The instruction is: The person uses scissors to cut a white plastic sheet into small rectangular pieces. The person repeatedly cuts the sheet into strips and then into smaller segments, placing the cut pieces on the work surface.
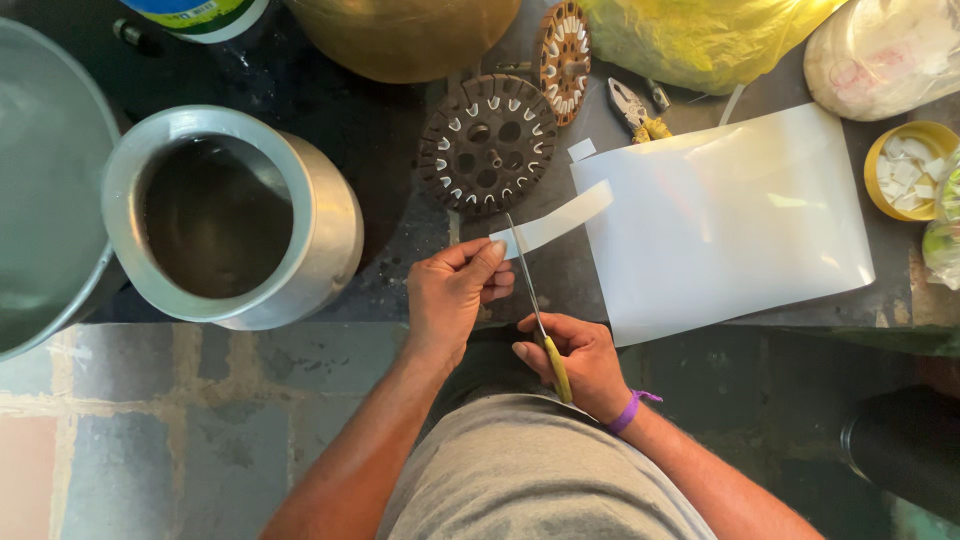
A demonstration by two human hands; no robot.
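Observation:
My left hand (pixel 455 292) pinches the near end of a narrow white strip (pixel 555 222) that runs up and right to a large white sheet (pixel 730 220). My right hand (pixel 575 360) grips yellow-handled scissors (pixel 532 300); their blades point away from me and cross the strip just right of my left fingers. A purple band circles my right wrist. A dark round slotted metal disc (pixel 487 143) lies just beyond the scissor tips.
A metal pot (pixel 320 250) stands at the left beside a bigger metal vessel (pixel 50 180). A second slotted disc (pixel 563 60), pliers (pixel 632 108), a yellow bag (pixel 700 35), a clear bag (pixel 885 55) and a yellow bowl of white bits (pixel 905 170) lie beyond.

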